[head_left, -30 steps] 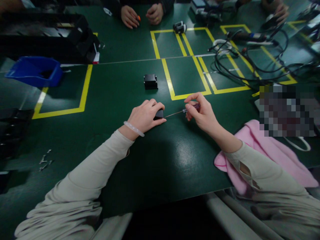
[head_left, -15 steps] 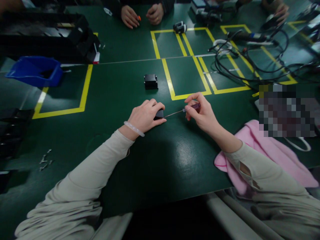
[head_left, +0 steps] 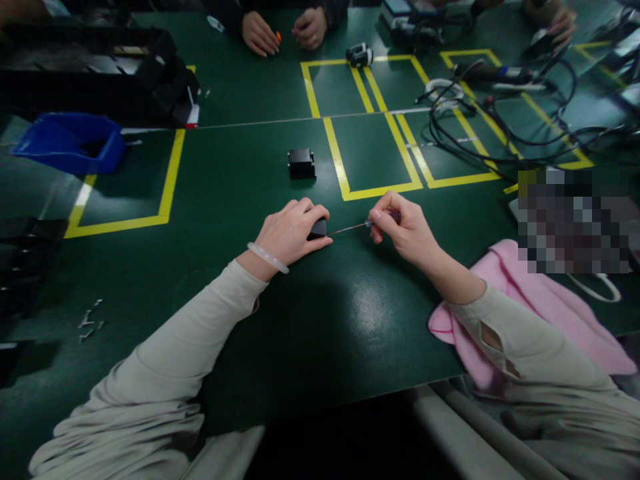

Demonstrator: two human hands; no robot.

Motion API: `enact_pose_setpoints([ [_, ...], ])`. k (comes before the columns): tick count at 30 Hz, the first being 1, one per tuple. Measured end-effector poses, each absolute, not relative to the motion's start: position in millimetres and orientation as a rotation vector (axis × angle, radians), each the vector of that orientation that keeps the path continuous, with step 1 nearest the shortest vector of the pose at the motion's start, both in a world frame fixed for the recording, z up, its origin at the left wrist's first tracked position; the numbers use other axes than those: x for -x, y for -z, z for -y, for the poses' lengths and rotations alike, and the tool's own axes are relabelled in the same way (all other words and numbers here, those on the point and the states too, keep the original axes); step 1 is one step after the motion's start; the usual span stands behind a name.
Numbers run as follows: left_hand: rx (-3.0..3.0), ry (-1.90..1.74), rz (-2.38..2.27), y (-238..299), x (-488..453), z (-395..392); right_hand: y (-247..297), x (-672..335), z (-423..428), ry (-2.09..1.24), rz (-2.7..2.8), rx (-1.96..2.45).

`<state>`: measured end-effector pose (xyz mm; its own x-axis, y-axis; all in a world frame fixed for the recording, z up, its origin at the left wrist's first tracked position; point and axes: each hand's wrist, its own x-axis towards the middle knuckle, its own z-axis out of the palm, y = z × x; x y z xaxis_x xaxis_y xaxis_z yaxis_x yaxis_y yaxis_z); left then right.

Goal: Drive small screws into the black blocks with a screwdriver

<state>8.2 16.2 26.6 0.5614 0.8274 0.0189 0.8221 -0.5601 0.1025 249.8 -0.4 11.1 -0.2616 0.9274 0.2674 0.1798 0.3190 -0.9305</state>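
My left hand (head_left: 291, 231) is closed over a small black block (head_left: 318, 229) and presses it to the green table (head_left: 320, 320). My right hand (head_left: 406, 230) pinches a thin screwdriver (head_left: 353, 227) by its dark red handle. The metal shaft lies nearly level and its tip meets the right side of the block. A pale bangle sits on my left wrist. A second black block (head_left: 301, 163) stands alone a little farther away on the table.
Yellow tape outlines mark boxes on the table. A blue bin (head_left: 70, 141) and black trays sit at the far left, tangled cables (head_left: 480, 127) at the far right. Small screws (head_left: 90, 319) lie near left. Pink cloth (head_left: 530, 313) lies beside my right arm. Another person's hands (head_left: 285, 30) rest opposite.
My right fingers have curled closer round the screwdriver handle, covering more of it. The left hand and the block have stayed in place.
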Motion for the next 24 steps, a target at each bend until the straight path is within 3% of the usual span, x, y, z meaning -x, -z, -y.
enact_pose_setpoints([
  [24,-2.707,-0.105,-1.424,-26.7,-8.4,-16.4,-6.5,-247.2,-0.5,-1.085,1.557,1.021],
])
